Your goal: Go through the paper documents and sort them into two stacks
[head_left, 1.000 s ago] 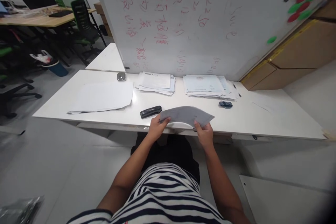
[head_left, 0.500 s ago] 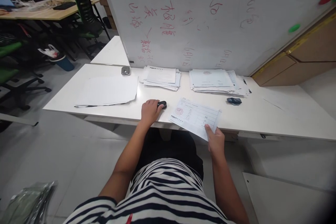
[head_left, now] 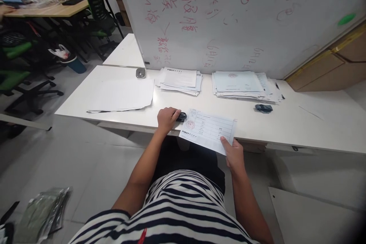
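My left hand (head_left: 167,118) is closed over a black stapler (head_left: 181,116) that lies near the front edge of the white table (head_left: 300,126); only the stapler's right end shows past my fingers. My right hand (head_left: 233,154) pinches the lower right corner of a printed form (head_left: 208,129) with a red stamp. The form lies flat across the table's front edge, its left corner next to the stapler.
Two stacks of printed papers (head_left: 180,80) (head_left: 243,85) lie at the foot of a whiteboard (head_left: 228,15) with red writing. Loose white sheets (head_left: 120,95) cover the table's left part. A small dark object (head_left: 263,108) sits right of centre. Office chairs (head_left: 97,11) stand far left.
A second ago both hands held the sheets curved above the table edge. My left hand let go and closed on the stapler; my right hand laid the form flat, printed side up.
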`<action>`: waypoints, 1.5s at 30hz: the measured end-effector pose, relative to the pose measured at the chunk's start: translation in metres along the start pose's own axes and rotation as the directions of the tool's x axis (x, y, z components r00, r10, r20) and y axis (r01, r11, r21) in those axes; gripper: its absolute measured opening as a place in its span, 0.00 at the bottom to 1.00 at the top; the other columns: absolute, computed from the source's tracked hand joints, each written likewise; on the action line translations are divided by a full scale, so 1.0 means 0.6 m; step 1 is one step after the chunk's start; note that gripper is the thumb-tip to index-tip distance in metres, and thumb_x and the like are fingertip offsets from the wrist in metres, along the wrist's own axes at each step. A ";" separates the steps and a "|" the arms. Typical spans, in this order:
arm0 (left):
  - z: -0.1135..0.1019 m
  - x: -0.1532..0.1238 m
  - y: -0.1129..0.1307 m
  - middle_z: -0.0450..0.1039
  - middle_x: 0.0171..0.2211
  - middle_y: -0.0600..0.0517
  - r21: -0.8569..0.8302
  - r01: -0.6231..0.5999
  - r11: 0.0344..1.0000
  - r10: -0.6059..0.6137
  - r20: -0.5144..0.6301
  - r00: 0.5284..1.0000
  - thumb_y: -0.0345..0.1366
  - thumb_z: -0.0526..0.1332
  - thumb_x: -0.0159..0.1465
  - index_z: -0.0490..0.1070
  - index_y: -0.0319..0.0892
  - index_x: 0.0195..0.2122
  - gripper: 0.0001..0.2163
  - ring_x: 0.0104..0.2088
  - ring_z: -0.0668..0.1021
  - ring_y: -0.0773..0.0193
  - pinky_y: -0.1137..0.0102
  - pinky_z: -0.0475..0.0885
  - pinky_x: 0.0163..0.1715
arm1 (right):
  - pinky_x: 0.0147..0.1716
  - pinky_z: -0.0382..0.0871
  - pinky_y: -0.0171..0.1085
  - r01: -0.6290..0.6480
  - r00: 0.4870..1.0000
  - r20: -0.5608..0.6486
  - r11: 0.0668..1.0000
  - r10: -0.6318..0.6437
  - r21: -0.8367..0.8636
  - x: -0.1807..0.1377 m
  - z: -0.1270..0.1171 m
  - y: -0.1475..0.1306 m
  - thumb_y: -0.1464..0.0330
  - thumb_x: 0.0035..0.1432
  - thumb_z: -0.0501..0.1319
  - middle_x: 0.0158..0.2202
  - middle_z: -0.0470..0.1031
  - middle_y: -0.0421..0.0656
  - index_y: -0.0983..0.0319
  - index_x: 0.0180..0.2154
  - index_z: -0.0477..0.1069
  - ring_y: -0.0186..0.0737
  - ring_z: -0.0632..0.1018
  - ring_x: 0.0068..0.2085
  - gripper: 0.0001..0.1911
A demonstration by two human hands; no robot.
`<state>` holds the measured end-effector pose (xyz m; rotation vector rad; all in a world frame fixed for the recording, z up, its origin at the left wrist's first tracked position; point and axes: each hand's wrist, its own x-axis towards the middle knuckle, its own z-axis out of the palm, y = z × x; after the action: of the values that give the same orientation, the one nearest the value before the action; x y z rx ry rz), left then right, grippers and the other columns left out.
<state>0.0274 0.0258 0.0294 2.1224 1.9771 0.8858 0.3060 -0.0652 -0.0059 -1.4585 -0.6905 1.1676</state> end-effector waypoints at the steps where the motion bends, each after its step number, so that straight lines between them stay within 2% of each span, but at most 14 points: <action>1: 0.001 0.000 -0.001 0.75 0.29 0.50 -0.005 -0.003 1.000 0.003 0.001 1.000 0.49 0.47 0.67 0.76 0.45 0.30 0.21 0.32 0.72 0.61 0.66 0.56 0.33 | 0.48 0.72 0.50 0.004 1.000 -0.003 1.000 -0.004 -0.002 -0.001 -0.001 0.000 0.58 0.46 0.69 0.44 0.79 0.49 0.65 0.43 0.76 0.50 0.80 0.43 0.24; 6: 0.001 -0.002 -0.002 0.76 0.29 0.49 -0.029 0.000 1.000 0.000 0.010 1.000 0.49 0.48 0.67 0.77 0.46 0.31 0.21 0.32 0.73 0.60 0.65 0.58 0.34 | 0.46 0.73 0.49 -0.004 1.000 0.021 1.000 0.004 -0.007 -0.009 0.006 -0.001 0.57 0.46 0.69 0.44 0.79 0.49 0.64 0.43 0.76 0.50 0.80 0.42 0.24; 11: -0.005 -0.006 0.002 0.78 0.30 0.51 -0.134 -0.054 0.990 0.062 0.053 0.997 0.47 0.52 0.66 0.76 0.47 0.28 0.17 0.33 0.75 0.61 0.66 0.61 0.37 | 0.45 0.73 0.50 -0.014 0.995 0.100 0.999 0.018 -0.045 -0.013 0.027 0.002 0.56 0.46 0.69 0.42 0.80 0.48 0.64 0.43 0.76 0.51 0.80 0.42 0.24; 14: -0.013 -0.008 0.011 0.77 0.30 0.52 -0.153 -0.035 0.988 0.038 0.017 0.999 0.42 0.55 0.63 0.74 0.46 0.28 0.11 0.34 0.75 0.61 0.66 0.62 0.39 | 0.47 0.72 0.51 -0.011 0.993 0.116 0.996 0.021 -0.086 -0.012 0.032 0.007 0.55 0.47 0.68 0.44 0.79 0.48 0.63 0.43 0.76 0.51 0.79 0.43 0.24; 17: -0.023 -0.007 0.023 0.77 0.38 0.52 -0.195 0.007 0.981 -0.009 -0.010 1.000 0.37 0.58 0.60 0.71 0.46 0.32 0.04 0.40 0.75 0.59 0.65 0.63 0.43 | 0.46 0.72 0.51 -0.027 0.993 0.113 0.994 0.039 -0.106 -0.011 0.031 0.015 0.55 0.48 0.68 0.45 0.79 0.48 0.63 0.44 0.76 0.51 0.79 0.44 0.25; 21: -0.029 -0.003 0.037 0.76 0.43 0.50 -0.154 0.039 0.987 -0.030 0.058 0.998 0.35 0.59 0.59 0.67 0.45 0.35 0.03 0.46 0.74 0.56 0.60 0.61 0.51 | 0.46 0.72 0.50 -0.046 0.991 0.119 0.995 0.057 -0.094 -0.014 0.031 0.024 0.55 0.49 0.67 0.45 0.79 0.47 0.63 0.46 0.75 0.51 0.79 0.43 0.26; 26: -0.025 0.005 0.044 0.75 0.44 0.48 -0.035 -0.053 0.998 0.058 0.176 0.983 0.29 0.55 0.59 0.67 0.44 0.36 0.06 0.51 0.71 0.53 0.51 0.46 0.60 | 0.48 0.71 0.51 -0.008 0.993 0.115 0.991 0.023 -0.132 -0.016 0.033 0.024 0.55 0.49 0.66 0.46 0.78 0.48 0.63 0.46 0.75 0.52 0.79 0.45 0.26; 28: -0.027 0.007 0.043 0.75 0.46 0.49 -0.056 -0.069 0.996 0.078 0.202 0.976 0.28 0.54 0.59 0.67 0.44 0.36 0.06 0.51 0.71 0.53 0.52 0.48 0.60 | 0.48 0.71 0.51 -0.010 0.994 0.110 0.990 0.026 -0.143 -0.017 0.033 0.022 0.55 0.50 0.66 0.45 0.79 0.47 0.62 0.46 0.75 0.52 0.79 0.45 0.25; 30: -0.030 0.007 0.039 0.75 0.46 0.50 -0.095 -0.057 0.994 0.076 0.211 0.975 0.30 0.53 0.60 0.67 0.45 0.34 0.05 0.50 0.72 0.54 0.55 0.55 0.57 | 0.47 0.72 0.51 -0.022 0.993 0.109 0.991 0.037 -0.133 -0.019 0.034 0.019 0.54 0.50 0.66 0.45 0.79 0.47 0.62 0.45 0.76 0.52 0.79 0.45 0.24; 33: -0.029 0.005 0.034 0.75 0.47 0.49 -0.135 0.014 0.991 0.004 0.135 0.991 0.32 0.53 0.61 0.67 0.45 0.37 0.05 0.47 0.73 0.54 0.58 0.62 0.51 | 0.47 0.72 0.50 -0.020 0.991 0.130 0.996 0.031 -0.089 -0.021 0.037 0.017 0.54 0.49 0.66 0.45 0.79 0.47 0.61 0.45 0.76 0.52 0.79 0.45 0.24; 36: -0.018 0.000 0.033 0.72 0.49 0.46 -0.147 0.093 0.985 -0.094 0.000 0.996 0.32 0.54 0.59 0.65 0.43 0.46 0.13 0.48 0.73 0.52 0.57 0.62 0.51 | 0.48 0.71 0.50 0.005 0.989 0.148 0.994 0.011 -0.110 -0.018 0.036 0.008 0.54 0.50 0.66 0.45 0.79 0.47 0.62 0.45 0.76 0.52 0.78 0.47 0.24; 38: -0.012 -0.002 0.034 0.72 0.48 0.45 -0.125 0.116 0.985 -0.122 -0.038 0.992 0.30 0.54 0.59 0.64 0.42 0.49 0.16 0.48 0.73 0.51 0.57 0.62 0.51 | 0.47 0.71 0.50 0.030 0.990 0.144 0.985 -0.005 -0.169 -0.013 0.027 -0.006 0.54 0.51 0.65 0.45 0.79 0.47 0.62 0.45 0.76 0.53 0.78 0.46 0.24; 41: -0.007 -0.003 0.035 0.73 0.45 0.45 -0.082 0.094 0.992 -0.098 -0.043 0.994 0.30 0.53 0.59 0.65 0.41 0.49 0.16 0.47 0.73 0.51 0.57 0.61 0.50 | 0.44 0.72 0.49 0.088 0.984 0.173 0.940 -0.031 -0.330 -0.006 -0.001 -0.042 0.53 0.50 0.65 0.41 0.80 0.46 0.61 0.41 0.78 0.54 0.79 0.44 0.22; 45: -0.006 -0.004 0.035 0.74 0.48 0.46 -0.078 0.027 0.997 -0.033 -0.082 0.996 0.36 0.52 0.63 0.61 0.41 0.54 0.18 0.49 0.73 0.53 0.59 0.60 0.51 | 0.38 0.73 0.46 0.182 0.977 0.192 0.851 -0.098 -0.493 -0.008 -0.055 -0.093 0.53 0.50 0.64 0.37 0.81 0.46 0.62 0.37 0.79 0.53 0.79 0.39 0.21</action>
<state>0.0439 0.0192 0.0410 2.0407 1.9732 1.0439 0.3446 -0.0690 0.0462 -1.7216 -1.2735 1.0366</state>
